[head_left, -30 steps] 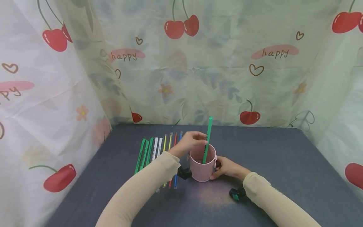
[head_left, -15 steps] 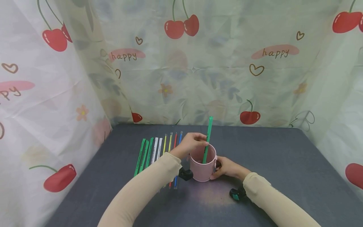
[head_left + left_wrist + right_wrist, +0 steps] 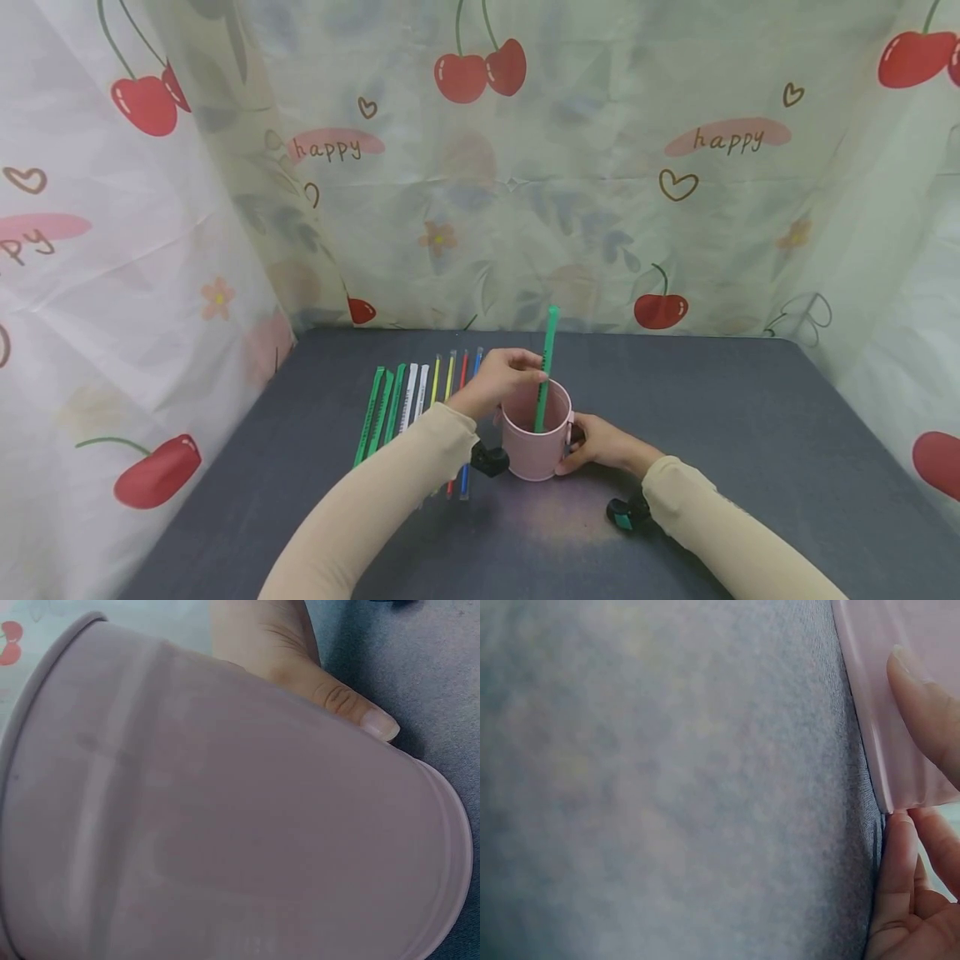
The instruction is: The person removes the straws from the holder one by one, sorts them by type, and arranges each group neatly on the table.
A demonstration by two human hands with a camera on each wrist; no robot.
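Note:
A pink bucket (image 3: 534,454) with small side handles stands upright on the dark table. My left hand (image 3: 501,382) is over its rim and pinches a green wrapped straw (image 3: 550,342) with dark print. The straw's lower end is down inside the bucket and its top leans slightly right. My right hand (image 3: 606,443) holds the bucket's right side low, the thumb (image 3: 926,712) lying on the wall and the other fingers around the base edge. In the left wrist view the bucket wall (image 3: 270,817) fills most of the picture, with the right thumb (image 3: 352,705) against it.
Left of the bucket lies a row of wrapped straws: several green straws (image 3: 381,421), white straws (image 3: 408,396), yellow straws (image 3: 436,383), a red straw (image 3: 464,367) and a blue straw (image 3: 466,482). My left sleeve covers part of them. A cherry-print curtain (image 3: 525,225) hangs around the table.
The green straw's top has tipped slightly left with the left fingers. The right hand and the bucket stay where they were.

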